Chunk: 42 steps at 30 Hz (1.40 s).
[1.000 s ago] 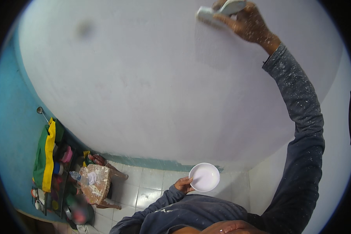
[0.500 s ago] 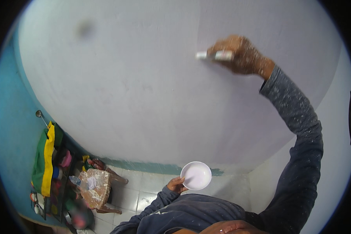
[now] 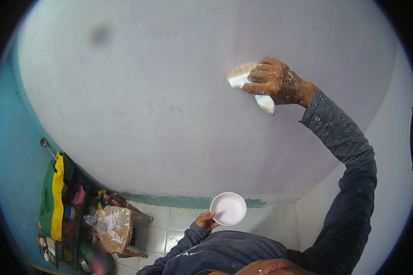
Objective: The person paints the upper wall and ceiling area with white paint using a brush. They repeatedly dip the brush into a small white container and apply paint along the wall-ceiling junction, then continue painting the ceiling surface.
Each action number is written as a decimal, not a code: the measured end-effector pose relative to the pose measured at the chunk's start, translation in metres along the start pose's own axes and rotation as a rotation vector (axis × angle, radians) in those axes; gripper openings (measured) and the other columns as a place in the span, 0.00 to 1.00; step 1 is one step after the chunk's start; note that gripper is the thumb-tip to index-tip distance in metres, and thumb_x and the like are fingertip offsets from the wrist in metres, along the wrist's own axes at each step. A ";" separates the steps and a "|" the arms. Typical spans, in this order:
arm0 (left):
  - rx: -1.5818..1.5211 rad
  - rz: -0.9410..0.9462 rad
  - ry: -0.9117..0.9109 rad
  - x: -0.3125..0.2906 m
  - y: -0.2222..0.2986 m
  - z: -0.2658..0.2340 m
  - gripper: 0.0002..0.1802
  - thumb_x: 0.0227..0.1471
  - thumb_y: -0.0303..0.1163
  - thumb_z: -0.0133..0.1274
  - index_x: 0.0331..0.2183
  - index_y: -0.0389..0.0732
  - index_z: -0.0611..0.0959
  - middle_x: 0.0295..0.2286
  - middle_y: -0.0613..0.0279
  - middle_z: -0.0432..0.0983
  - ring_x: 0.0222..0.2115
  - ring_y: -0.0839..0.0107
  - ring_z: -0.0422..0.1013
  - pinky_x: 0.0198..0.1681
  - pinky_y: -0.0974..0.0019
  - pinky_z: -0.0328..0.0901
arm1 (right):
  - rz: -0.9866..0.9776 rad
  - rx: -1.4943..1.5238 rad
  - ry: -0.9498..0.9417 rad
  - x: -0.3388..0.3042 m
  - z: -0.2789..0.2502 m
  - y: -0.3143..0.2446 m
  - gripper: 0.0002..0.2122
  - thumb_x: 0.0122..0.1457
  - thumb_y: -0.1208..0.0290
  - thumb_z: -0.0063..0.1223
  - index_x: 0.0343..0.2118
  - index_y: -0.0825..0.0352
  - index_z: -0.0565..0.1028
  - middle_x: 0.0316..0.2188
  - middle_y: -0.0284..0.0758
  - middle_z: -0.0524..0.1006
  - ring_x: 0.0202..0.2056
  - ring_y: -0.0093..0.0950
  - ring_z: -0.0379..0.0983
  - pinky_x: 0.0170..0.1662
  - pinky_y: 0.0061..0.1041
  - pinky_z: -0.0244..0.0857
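Note:
My right hand (image 3: 280, 82), speckled with white paint, is closed around the handle of a wide paintbrush (image 3: 238, 79). The brush's pale bristles are against or very near the wall (image 3: 170, 110), and its handle end points down below my fingers. To the right of the brush the wall looks slightly more lilac than the whitish part on the left. Low in front of my body, my left hand (image 3: 207, 220) grips a round white bowl (image 3: 228, 208) by its rim. Pale, whitish-lilac paint lies inside the bowl.
At lower left stands a paint-spattered wooden stool (image 3: 116, 229) bearing a plastic bottle (image 3: 91, 221) and a crumpled cloth (image 3: 110, 223). Beside it is a dark rack (image 3: 78, 224) of household things, with a green and yellow cloth (image 3: 58, 197). A ladle (image 3: 44, 142) hangs above.
My right hand has moved slightly down and turned the brush, so its broad side and bristles now show. The left hand still holds the bowl in nearly the same place.

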<state>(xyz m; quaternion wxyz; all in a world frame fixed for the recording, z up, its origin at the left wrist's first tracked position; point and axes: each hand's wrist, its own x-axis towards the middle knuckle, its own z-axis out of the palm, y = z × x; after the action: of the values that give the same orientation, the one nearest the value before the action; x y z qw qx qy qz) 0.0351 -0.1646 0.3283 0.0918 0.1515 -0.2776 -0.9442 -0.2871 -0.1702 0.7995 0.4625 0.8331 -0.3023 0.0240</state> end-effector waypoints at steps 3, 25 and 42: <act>-0.010 -0.008 0.001 -0.001 0.002 -0.004 0.35 0.57 0.43 0.56 0.59 0.34 0.66 0.56 0.52 0.67 0.57 0.58 0.65 0.61 0.51 0.62 | 0.207 0.082 -0.012 0.004 -0.015 0.020 0.07 0.51 0.70 0.63 0.33 0.58 0.80 0.32 0.30 0.80 0.37 0.28 0.78 0.40 0.32 0.73; -0.092 -0.067 0.052 -0.037 -0.008 -0.019 0.27 0.59 0.37 0.53 0.54 0.29 0.70 0.50 0.48 0.72 0.50 0.59 0.72 0.56 0.55 0.69 | 0.389 0.011 0.161 0.030 -0.053 0.059 0.08 0.57 0.68 0.56 0.40 0.60 0.80 0.33 0.36 0.81 0.34 0.30 0.78 0.40 0.31 0.74; -0.122 -0.019 0.031 0.003 -0.028 0.010 0.30 0.59 0.39 0.54 0.56 0.31 0.68 0.50 0.50 0.71 0.51 0.61 0.72 0.56 0.58 0.69 | 0.621 -0.013 0.098 0.038 -0.075 0.099 0.09 0.54 0.70 0.64 0.37 0.62 0.80 0.36 0.36 0.82 0.34 0.29 0.80 0.38 0.30 0.74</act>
<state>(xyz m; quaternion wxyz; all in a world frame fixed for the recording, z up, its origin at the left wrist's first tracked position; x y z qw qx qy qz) 0.0260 -0.1370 0.3202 0.0961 0.1631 -0.2166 -0.9577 -0.2900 -0.1681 0.9289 0.4525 0.6957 -0.5198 0.2025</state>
